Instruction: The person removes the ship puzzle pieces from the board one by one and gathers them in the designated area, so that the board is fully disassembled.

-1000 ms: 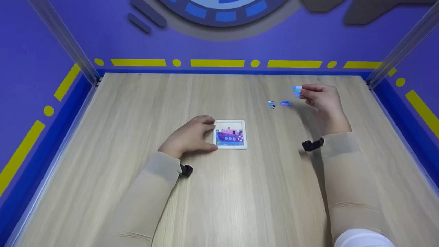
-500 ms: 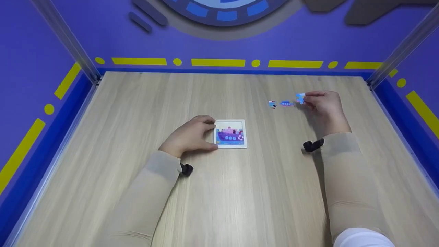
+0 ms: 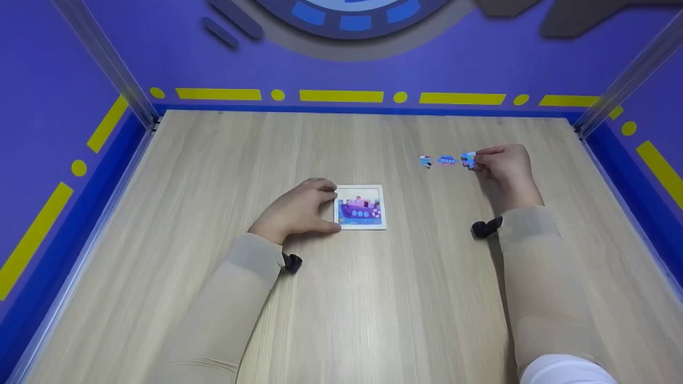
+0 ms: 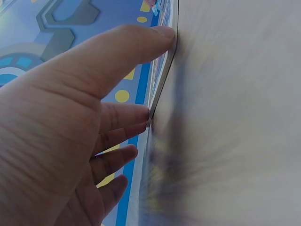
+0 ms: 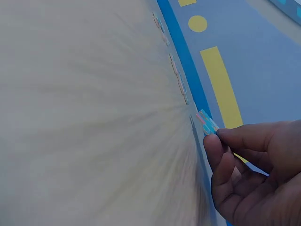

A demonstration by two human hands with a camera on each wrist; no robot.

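Observation:
In the head view a small white-framed jigsaw board [image 3: 360,226] lies flat mid-table, with a purple ship picture in its lower part and a pale strip along its top. My left hand [image 3: 299,210] touches its left side, thumb at the near corner and fingertips at the far one. In the left wrist view the thumb [image 4: 117,54] is straight and the other fingers are relaxed. My right hand [image 3: 507,162] pinches a blue jigsaw piece [image 3: 468,159] between thumb and forefinger, low over the table. In the right wrist view this piece [image 5: 206,121] is tilted.
Two loose jigsaw pieces lie left of my right hand: a blue-purple one [image 3: 447,160] and a smaller one with red and white [image 3: 425,161]. Purple-blue walls [image 3: 341,69] with yellow markings enclose the wooden table [image 3: 341,298] at the back and sides.
My right hand has come down and slightly toward me with the pinched piece, which now stands in line with the two loose pieces. The left hand and the board have stayed in place.

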